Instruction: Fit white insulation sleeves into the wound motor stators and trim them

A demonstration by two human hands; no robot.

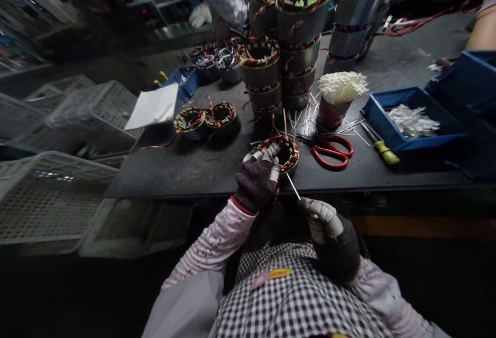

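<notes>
My left hand (259,175), in a dark glove with pale fingertips, grips the near rim of a round motor stator (284,153) wound with copper wire, which rests at the table's front edge. My right hand (329,224), gloved the same way, pinches a thin white strip (293,186) that points up toward the stator. The strip's tip is just short of the stator's near side.
Red-handled scissors (332,150) and a yellow-handled tool (385,152) lie right of the stator. A cup of white strips (341,90) stands behind, with stacked stators (298,33) beyond. Two more stators (207,117) lie left. Blue bins (411,121) sit right, white crates (54,198) left. Another person's gloved hand (200,15) is far back.
</notes>
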